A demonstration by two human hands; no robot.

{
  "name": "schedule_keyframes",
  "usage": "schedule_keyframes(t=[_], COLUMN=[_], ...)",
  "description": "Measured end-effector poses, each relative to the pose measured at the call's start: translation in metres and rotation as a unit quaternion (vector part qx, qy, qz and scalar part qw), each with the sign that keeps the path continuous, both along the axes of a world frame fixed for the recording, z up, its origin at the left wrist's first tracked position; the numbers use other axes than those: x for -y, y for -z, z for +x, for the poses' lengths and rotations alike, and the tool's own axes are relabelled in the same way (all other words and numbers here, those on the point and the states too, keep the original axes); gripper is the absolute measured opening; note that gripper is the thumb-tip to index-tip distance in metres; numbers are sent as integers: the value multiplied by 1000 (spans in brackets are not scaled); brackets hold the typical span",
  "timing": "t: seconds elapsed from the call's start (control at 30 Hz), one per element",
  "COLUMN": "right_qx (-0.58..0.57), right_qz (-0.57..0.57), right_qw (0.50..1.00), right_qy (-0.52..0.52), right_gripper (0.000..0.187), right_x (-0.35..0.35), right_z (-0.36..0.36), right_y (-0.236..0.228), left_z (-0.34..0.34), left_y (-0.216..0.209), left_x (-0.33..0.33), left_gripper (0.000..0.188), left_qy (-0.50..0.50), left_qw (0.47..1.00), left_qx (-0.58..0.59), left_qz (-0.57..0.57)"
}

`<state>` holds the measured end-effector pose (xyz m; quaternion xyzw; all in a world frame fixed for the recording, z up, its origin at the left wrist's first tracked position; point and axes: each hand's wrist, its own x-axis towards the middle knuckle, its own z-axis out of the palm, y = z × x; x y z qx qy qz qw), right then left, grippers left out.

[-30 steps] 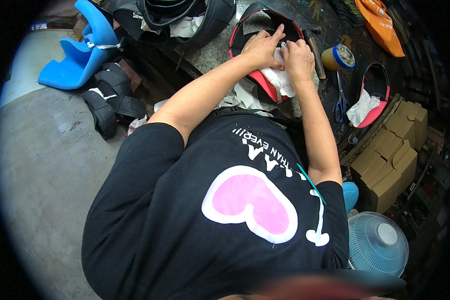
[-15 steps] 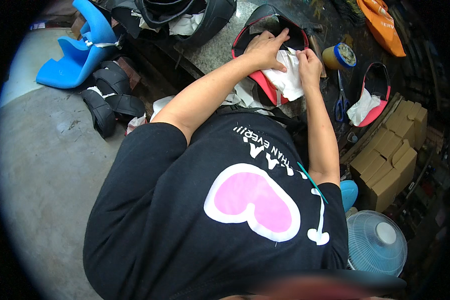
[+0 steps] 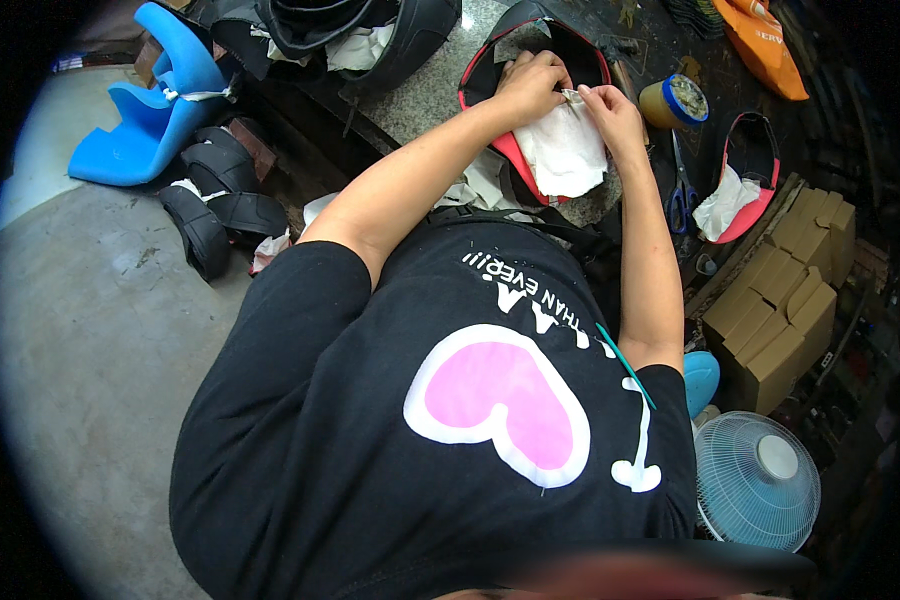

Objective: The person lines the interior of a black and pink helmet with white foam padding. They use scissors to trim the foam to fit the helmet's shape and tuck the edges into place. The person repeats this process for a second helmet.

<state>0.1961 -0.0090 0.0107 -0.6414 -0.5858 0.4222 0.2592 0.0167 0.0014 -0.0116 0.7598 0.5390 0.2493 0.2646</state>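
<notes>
On the work surface lies a black piece with a red edge [image 3: 478, 68], hollow and curved like a cap or shoe upper; I cannot tell which. A thin white sheet [image 3: 562, 150] spreads out of its hollow over the red near end. My left hand [image 3: 532, 88] reaches into the hollow with curled fingers, closed at the sheet's far edge. Close beside it, my right hand [image 3: 610, 116] pinches the same edge between thumb and fingertips. The left fingertips are partly hidden.
Right of my hands are a blue-lidded jar [image 3: 673, 102], scissors [image 3: 681, 200] and a similar red-and-black piece [image 3: 752, 212]. Cardboard boxes [image 3: 770, 300] and a fan [image 3: 760, 485] stand nearer right. Blue foam [image 3: 150, 120], black sandals [image 3: 215, 190] and a black bag-like bundle [image 3: 410, 50] lie left.
My left fingers, spread apart before, have curled in toward the sheet's edge. My right hand has moved slightly left toward them, and the sheet lies flatter.
</notes>
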Motion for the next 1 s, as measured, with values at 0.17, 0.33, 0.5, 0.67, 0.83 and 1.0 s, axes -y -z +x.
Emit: schedule_keyframes(t=[0.17,0.33,0.5,0.67,0.83,1.0], right_qx=[218,-18,-111,-130,-169,-139], right_qz=[40,22,-18,-40,-95,-118], right_qw=[972,999,994,990,980,983], right_qy=[-75,-32,7,30,50,5], right_gripper=[36,22,24,28,19,15], right_x=[-2,10,1,-6,-6,-10], right_z=[-8,1,13,12,8,7], right_y=[-2,17,35,33,19,17], left_z=[0,0,-2,0,3,1], left_y=[4,9,13,18,19,13], left_x=[3,0,-1,-5,-11,-5], left_gripper=[20,19,18,18,23,21], left_qy=[-4,-4,3,-11,-23,-9], left_qw=[1000,999,998,998,999,1000], left_qx=[-15,37,55,55,34,15], left_qz=[26,40,32,17,-11,-2])
